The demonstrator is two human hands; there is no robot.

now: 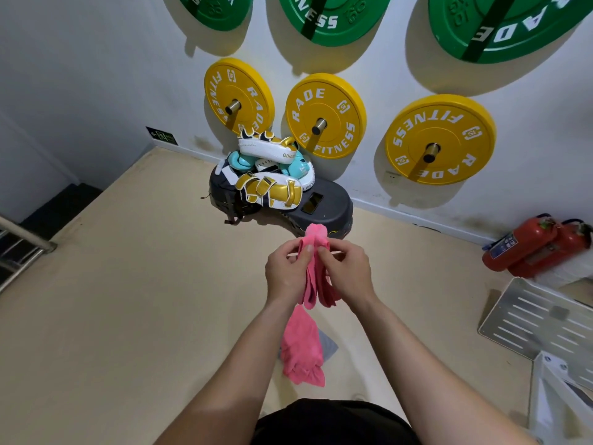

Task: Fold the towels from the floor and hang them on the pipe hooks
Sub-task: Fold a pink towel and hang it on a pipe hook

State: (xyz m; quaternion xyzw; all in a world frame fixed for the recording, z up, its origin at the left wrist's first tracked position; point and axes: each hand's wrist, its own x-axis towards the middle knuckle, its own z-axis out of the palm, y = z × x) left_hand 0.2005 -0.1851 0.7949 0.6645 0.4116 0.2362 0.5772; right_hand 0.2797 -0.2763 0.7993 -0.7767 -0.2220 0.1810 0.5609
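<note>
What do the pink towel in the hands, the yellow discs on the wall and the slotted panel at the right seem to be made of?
Pink towel: soft fuzzy cloth, probably microfibre or terry; it droops and bunches limply. Yellow discs: likely rubber-coated weight plates, with a smooth low-gloss face and white lettering. Slotted panel: apparently brushed metal, pale grey with a dull sheen.

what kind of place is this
Most likely a gym or fitness studio: yellow weight plates printed RADE FITNESS hang on wall pegs, green plates sit above them, and boxing pads are piled by the wall. The left hand and right hand pinch a pink towel.
</note>
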